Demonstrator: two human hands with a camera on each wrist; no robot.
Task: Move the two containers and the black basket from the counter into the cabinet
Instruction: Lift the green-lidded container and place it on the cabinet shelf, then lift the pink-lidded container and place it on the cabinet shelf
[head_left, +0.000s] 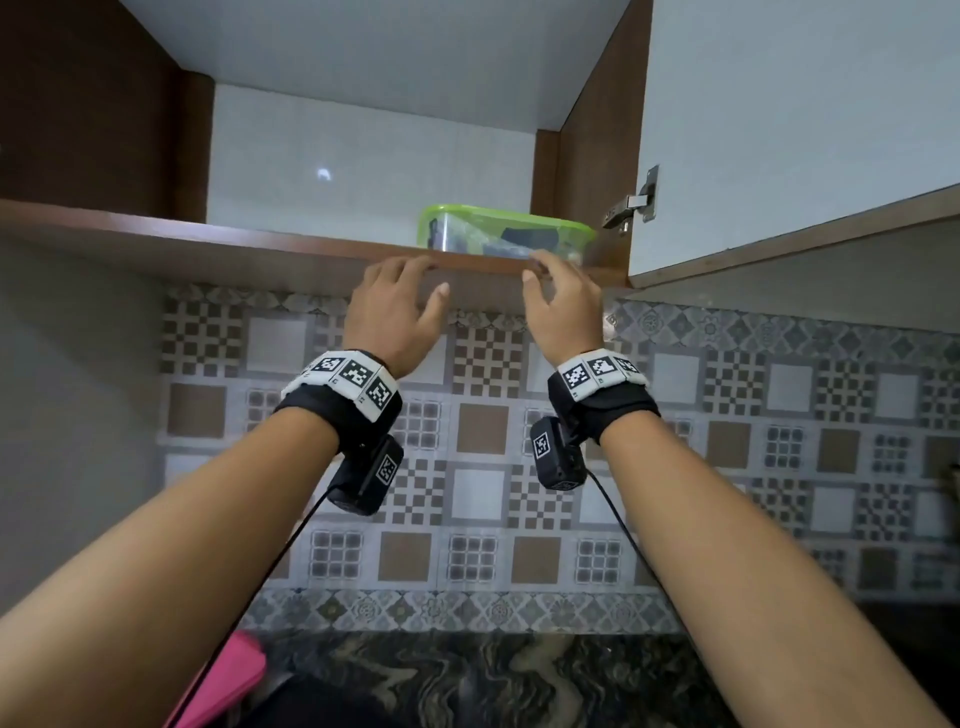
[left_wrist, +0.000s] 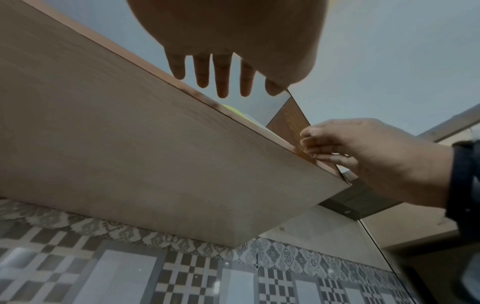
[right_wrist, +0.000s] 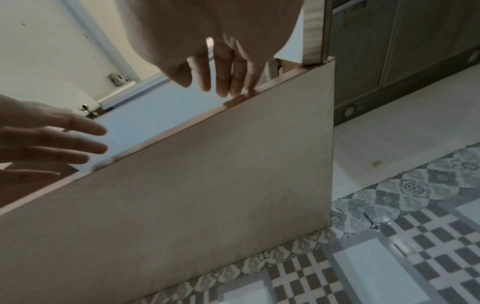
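A clear container with a green lid (head_left: 506, 234) stands on the cabinet shelf (head_left: 260, 254), at its right end near the front edge. Only a sliver of the green-lidded container (left_wrist: 233, 109) shows above the shelf in the left wrist view. My left hand (head_left: 400, 306) hovers just below the shelf edge, fingers (left_wrist: 223, 82) straight and spread, holding nothing. My right hand (head_left: 558, 299) is beside it, right in front of the container, fingers (right_wrist: 221, 78) relaxed at the shelf edge and empty. No black basket is in view.
The white cabinet door (head_left: 779, 130) stands open to the right on its hinge (head_left: 631, 202). The shelf left of the container is bare. Patterned tiles (head_left: 493, 426) cover the wall below. A pink object (head_left: 228, 675) lies at the left of the dark marble counter (head_left: 493, 675).
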